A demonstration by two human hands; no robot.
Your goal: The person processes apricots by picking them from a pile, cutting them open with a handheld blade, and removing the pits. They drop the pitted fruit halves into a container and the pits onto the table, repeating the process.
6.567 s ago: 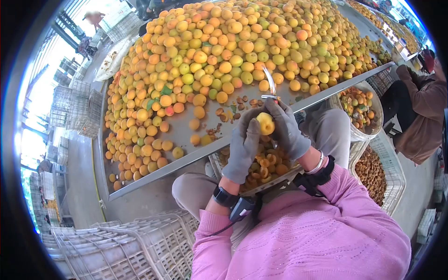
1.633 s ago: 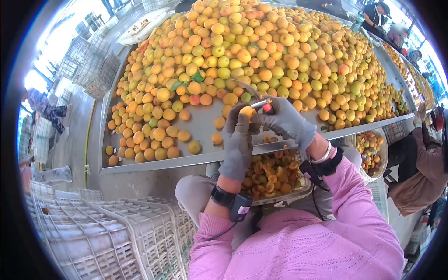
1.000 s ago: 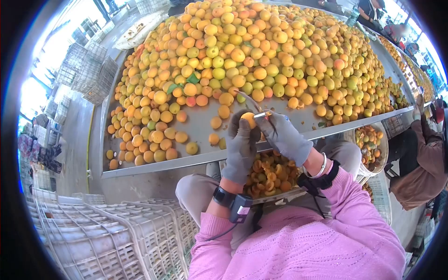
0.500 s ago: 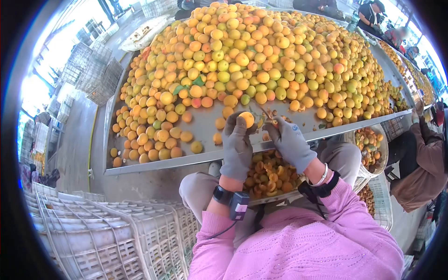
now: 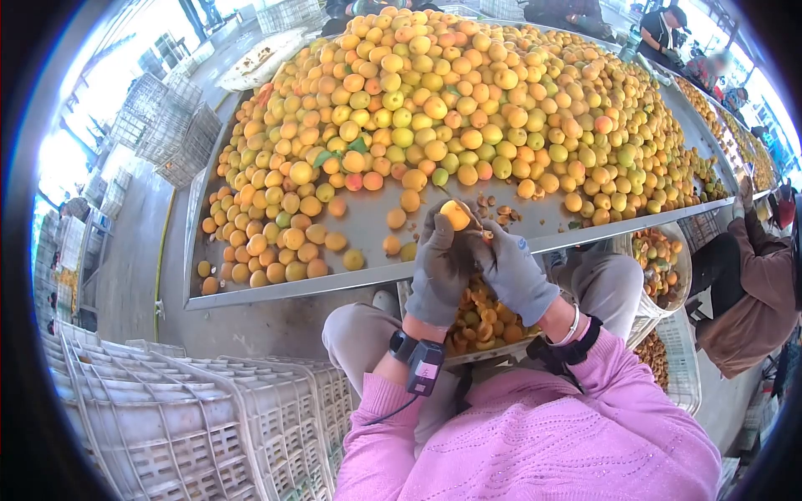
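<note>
My left hand [image 5: 438, 280], in a grey glove, is closed around an orange apricot [image 5: 455, 215] above the table's front edge. Close against it, my right hand [image 5: 516, 280], gloved too, grips a thin tool that looks like a small knife [image 5: 474, 219]. The tool lies against the apricot's right side; much of it is hidden by fingers. Below both hands, a container of split apricots [image 5: 484, 321] sits between my knees. Beyond them, a big heap of whole apricots [image 5: 468, 108] covers much of the metal table [image 5: 368, 213].
Apricot pits and scraps [image 5: 499, 210] lie on the table past my right hand. A basket of apricot pieces [image 5: 660, 263] stands at right, near a co-worker in a brown top [image 5: 748, 301]. White plastic crates [image 5: 192, 409] stack at lower left.
My hands have come together; the right moved left and the tool now meets the apricot. The left hand shifted slightly right and stays closed on the apricot.
</note>
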